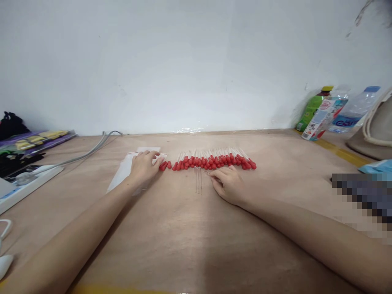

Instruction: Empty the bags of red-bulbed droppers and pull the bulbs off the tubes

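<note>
I have room to bring a hand over the tabletop (180,245) at lower centre. Mid-frame, the left hand (143,166), the right hand (229,185), the thin wires (199,179) between them and the row of red-ended pieces (211,162) stand in my way. The wall (190,65) closes off the upper frame; bottles (311,111) block me upper right, a grey cable (92,152) at left.

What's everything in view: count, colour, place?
Sticks: many, red-tipped, centre row
Strands: few, pale, before sticks
Bag: one, whitish, left
Cable: unclear, grey, left
Slab: one, white, left
Packet: one, purple, left
Clutter: unclear, black, left
Object: one, white, left
Bottles: several, green, clear, right
Container: one, whitish, right
Bulky item: one, beige, right
Pouch: one, blue, right
Obscured item: one, dark, right
Tape: two, yellow, edges
Table: one, brown, beneath
Wall: one, white, behind
Left hand: one, by bag
Right hand: one, at strands
</note>
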